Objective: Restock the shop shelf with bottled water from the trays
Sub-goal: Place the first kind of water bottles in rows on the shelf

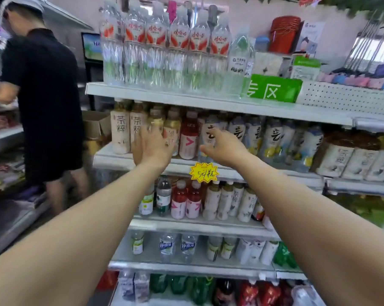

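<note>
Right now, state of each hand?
Left hand: open, fingers straight, empty, before the beige-labelled tea bottles.
Right hand: open, relaxed, empty, by the red plastic drink bottle.

Tea bottles (120, 129) crowd shelf (111, 159) front; person (43, 96) blocks left aisle.

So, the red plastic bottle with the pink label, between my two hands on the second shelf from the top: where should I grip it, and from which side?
Probably the narrow shoulder under the cap, coming from the front. The red plastic bottle stands upright, neighbouring bottles crowd both flanks, and the white shelf board sits low above it.
</note>
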